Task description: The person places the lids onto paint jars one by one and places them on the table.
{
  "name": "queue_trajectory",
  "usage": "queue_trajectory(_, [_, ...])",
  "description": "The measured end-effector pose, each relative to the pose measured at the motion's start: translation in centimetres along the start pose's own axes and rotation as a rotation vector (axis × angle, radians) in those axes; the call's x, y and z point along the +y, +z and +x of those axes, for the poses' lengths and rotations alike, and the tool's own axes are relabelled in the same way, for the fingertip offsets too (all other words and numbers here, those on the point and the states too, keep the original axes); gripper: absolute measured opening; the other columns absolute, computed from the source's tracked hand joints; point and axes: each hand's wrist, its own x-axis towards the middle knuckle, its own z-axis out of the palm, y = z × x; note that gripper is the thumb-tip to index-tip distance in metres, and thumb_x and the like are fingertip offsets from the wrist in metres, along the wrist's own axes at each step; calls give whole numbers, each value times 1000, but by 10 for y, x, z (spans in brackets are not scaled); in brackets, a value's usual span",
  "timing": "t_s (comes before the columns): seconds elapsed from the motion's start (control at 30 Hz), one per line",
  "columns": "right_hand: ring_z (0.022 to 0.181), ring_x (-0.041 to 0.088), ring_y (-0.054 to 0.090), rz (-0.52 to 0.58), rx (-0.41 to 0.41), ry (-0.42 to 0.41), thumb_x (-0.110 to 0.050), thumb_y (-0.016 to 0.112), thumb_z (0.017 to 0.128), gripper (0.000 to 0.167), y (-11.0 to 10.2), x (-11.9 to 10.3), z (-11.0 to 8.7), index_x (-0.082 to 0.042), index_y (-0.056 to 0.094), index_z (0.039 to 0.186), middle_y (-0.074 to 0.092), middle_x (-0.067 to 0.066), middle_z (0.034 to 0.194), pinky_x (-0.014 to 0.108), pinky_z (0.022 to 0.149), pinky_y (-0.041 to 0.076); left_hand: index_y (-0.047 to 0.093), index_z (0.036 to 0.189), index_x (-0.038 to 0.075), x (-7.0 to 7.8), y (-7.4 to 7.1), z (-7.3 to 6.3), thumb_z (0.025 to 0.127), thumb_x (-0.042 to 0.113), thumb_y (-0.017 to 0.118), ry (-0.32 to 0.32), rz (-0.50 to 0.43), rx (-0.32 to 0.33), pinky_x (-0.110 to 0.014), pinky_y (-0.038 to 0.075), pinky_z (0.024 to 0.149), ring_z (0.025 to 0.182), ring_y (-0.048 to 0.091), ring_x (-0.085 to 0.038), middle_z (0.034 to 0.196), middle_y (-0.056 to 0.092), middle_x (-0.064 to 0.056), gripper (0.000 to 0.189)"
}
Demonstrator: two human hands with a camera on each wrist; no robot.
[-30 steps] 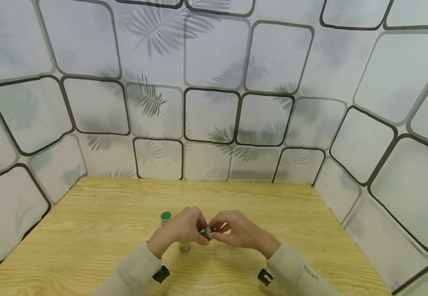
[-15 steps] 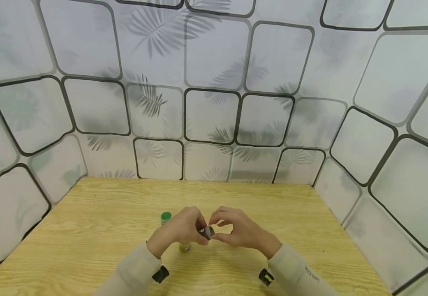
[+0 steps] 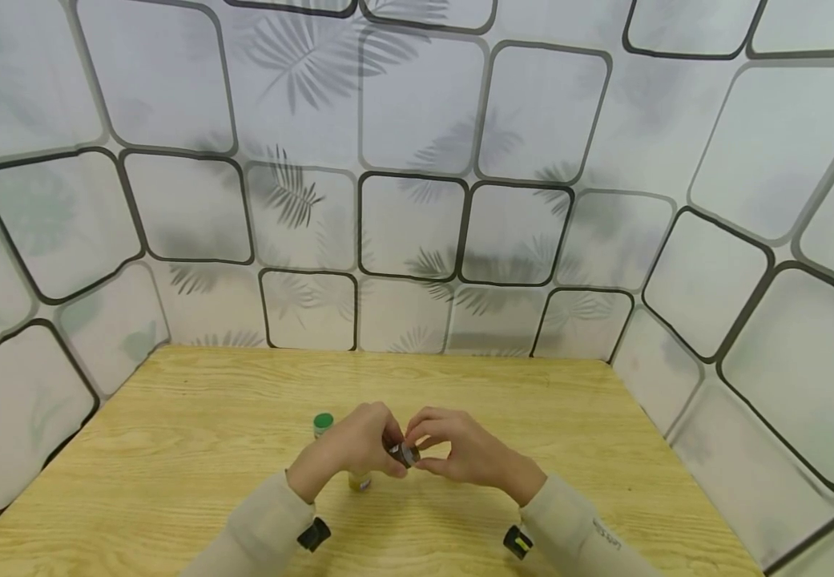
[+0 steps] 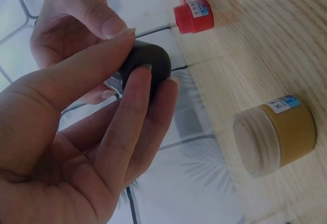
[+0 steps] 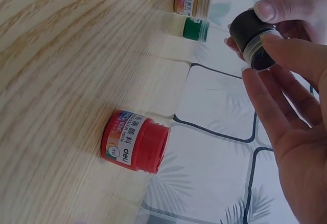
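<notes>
My left hand (image 3: 359, 439) grips a small black paint jar (image 5: 246, 25) by its body, tilted above the table. Its clear ridged lid (image 5: 255, 46) faces my right hand (image 3: 470, 450). In the right wrist view, the right thumb lies on the lid's side and a fingertip meets its far edge; the other fingers are stretched out. From the left wrist, the black jar's rounded base (image 4: 158, 63) shows between the left thumb and fingers, with the right hand (image 4: 76, 24) behind it.
A red paint jar (image 5: 134, 141) stands uncapped on the wooden table (image 3: 568, 417), hidden in the head view. An ochre paint jar (image 4: 296, 132) with a clear lid and a green paint jar (image 5: 194, 28) stand by the left hand. Patterned walls (image 3: 417, 224) enclose the table.
The right fingers come off the black jar's lid at half a second ago, then close in on it again. The left hand and jar stay almost still.
</notes>
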Motion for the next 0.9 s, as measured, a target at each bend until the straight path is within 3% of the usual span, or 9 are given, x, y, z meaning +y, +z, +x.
queue_trajectory(0.2, [100,20,72,30,-31,40,-2,76,92,22,-1,1,0,-7,70,112,70,8,111,17,78,59,81,81,7,0,1,0,78,6,89,4,5,3,-25,53,58,63,66,-10,72,75,-1,9])
queue_trajectory(0.5, [97,14,73,107,-97,200,-7,77,93,16,-10,-3,4,-7,72,107,72,7,105,19,75,60,80,79,8,0,2,3,77,8,91,-18,27,-7,-22,51,57,60,63,-7,69,74,1,11])
queue_trajectory(0.9, [87,6,74,76,-127,277,-13,76,94,11,-13,-7,7,-8,75,104,77,7,101,19,72,60,80,79,7,1,4,3,77,6,90,-28,32,-9,-23,50,56,60,63,-8,68,73,1,10])
